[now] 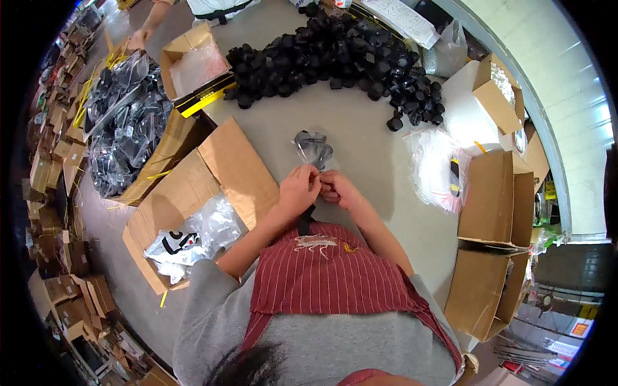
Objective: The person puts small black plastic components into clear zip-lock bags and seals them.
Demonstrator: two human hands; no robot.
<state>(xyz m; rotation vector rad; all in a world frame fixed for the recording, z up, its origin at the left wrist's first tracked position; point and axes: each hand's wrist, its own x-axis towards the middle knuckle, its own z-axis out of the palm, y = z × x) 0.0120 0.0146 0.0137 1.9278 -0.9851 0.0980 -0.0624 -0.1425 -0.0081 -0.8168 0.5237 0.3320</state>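
Note:
In front of my chest, a small clear plastic bag with dark grey or black parts inside lies on the grey tabletop. My left hand pinches the near end of this bag. Right beside it, my right hand has its fingers curled closed on the same end. The fingers of both hands nearly touch and cover the edge of the bag. What exactly the parts in the bag are is too small to tell.
Small black plastic parts form a long heap at the back. Clear bags with red edges lie at right, near open cardboard boxes. At left are a carton holding plastic wrapping and a big box of bagged black parts; another person's hand reaches there.

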